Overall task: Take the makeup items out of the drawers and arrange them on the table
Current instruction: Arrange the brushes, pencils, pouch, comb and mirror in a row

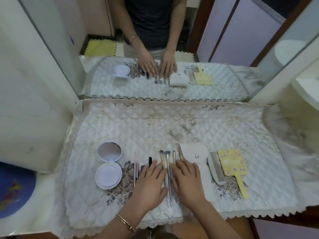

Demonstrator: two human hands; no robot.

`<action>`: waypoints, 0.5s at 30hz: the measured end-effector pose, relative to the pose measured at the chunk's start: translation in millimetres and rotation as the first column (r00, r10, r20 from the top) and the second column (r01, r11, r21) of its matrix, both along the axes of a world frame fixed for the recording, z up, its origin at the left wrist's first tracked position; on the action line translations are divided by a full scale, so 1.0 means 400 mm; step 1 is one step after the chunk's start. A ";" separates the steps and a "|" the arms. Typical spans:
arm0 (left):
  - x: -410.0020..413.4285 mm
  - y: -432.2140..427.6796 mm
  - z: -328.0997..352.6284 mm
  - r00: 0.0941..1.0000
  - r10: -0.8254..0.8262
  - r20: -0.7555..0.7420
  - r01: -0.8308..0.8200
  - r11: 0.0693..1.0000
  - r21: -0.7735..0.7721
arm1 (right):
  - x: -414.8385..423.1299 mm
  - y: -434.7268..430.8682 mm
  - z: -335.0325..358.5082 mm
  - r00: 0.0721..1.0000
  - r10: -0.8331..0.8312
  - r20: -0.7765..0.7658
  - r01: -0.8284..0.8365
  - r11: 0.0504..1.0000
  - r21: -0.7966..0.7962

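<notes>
- Nearest the camera, two bare forearms reach forward over the counter (46,190), with a thin bracelet (125,221) on the left wrist.
- Just beyond, the left hand (150,181) lies flat and released, fingers straight, resting on the makeup brushes (167,163) and on a small black item (150,160) beside them.
- Alongside it, the right hand (188,180) is also flat and unclenched. Its fingers rest on the right-hand brushes and its outer edge lies against a white pouch (196,152).
- The brushes lie side by side between the hands, bristles pointing away.
- To the left lie thin pencils (135,163), then an open round compact (108,176).
- Right of the pouch lie a comb (215,168) and a yellow hand mirror (232,163), touching each other.
- Everything sits on a quilted cloth (155,128) with a lace border.
- Farthest back, a wall mirror (155,23) reflects the hands and the items.
</notes>
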State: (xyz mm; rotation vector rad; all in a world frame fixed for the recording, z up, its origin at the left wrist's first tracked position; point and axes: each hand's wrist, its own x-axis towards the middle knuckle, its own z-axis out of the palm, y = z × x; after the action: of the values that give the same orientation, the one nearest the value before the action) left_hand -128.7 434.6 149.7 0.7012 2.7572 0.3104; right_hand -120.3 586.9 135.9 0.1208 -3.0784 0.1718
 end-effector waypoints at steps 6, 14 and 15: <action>-0.027 0.023 -0.015 0.999 0.042 -0.014 -0.042 0.998 -0.037 | 0.021 -0.005 -0.002 0.999 -0.004 0.032 0.006 0.998 -0.059; -0.022 -0.003 -0.037 1.000 -0.001 0.021 0.002 0.999 -0.054 | 0.000 0.009 -0.005 0.994 -0.010 0.105 0.017 0.998 -0.067; -0.022 -0.006 -0.042 1.000 -0.016 0.017 0.017 0.998 -0.066 | 0.001 0.010 -0.004 0.994 -0.016 0.111 0.023 0.997 -0.071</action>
State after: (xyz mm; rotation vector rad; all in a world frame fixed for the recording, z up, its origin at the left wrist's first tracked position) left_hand -137.6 432.3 132.9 0.7010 2.7310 0.2198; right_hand -119.7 590.8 134.5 0.0805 -3.1767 0.2979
